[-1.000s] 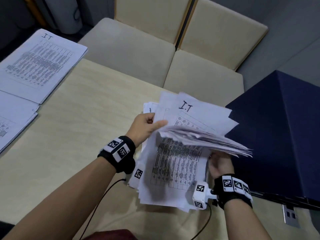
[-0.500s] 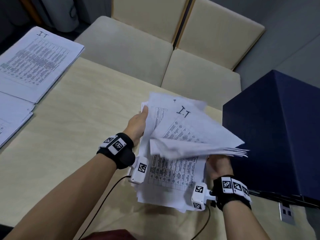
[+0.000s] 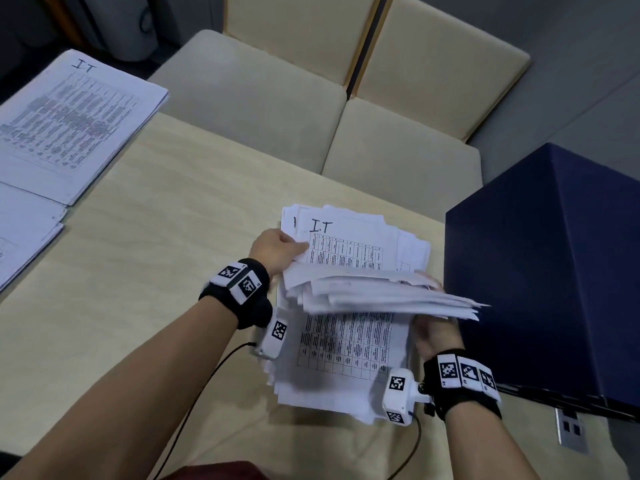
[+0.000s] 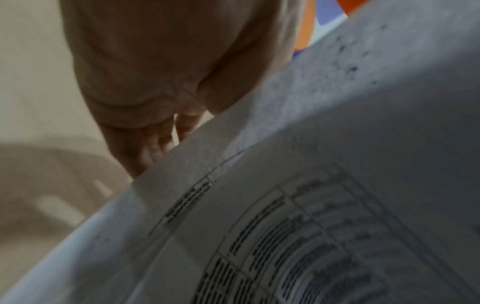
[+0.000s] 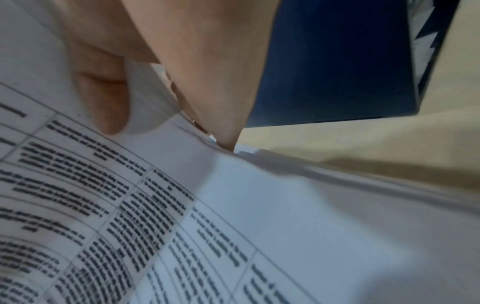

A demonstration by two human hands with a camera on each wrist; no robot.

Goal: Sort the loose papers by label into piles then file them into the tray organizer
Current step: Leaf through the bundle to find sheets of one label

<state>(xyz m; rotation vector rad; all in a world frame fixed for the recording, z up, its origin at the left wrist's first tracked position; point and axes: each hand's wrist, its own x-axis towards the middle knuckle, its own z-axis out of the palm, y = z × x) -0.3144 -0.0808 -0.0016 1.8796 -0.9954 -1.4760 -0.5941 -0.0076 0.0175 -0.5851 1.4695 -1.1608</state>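
A loose stack of printed sheets lies on the table in front of me. My right hand grips the right side of a lifted bundle of sheets, which fans out above the stack. In the right wrist view its thumb presses on a printed sheet while the fingers curl under the edge. Behind the bundle, a sheet marked "I.T" stands tilted back. My left hand pinches its left edge. A sorted pile labelled "I.T" lies at the far left.
A second pile of papers sits at the left table edge. A dark blue box stands close on the right, almost touching the fanned sheets. Two beige chairs face the table's far side. A cable trails from my left wrist.
My left hand left the top of the bundle and took the left edge of the "I.T" sheet, which swung back and flatter. The bundle in my right hand sank slightly.
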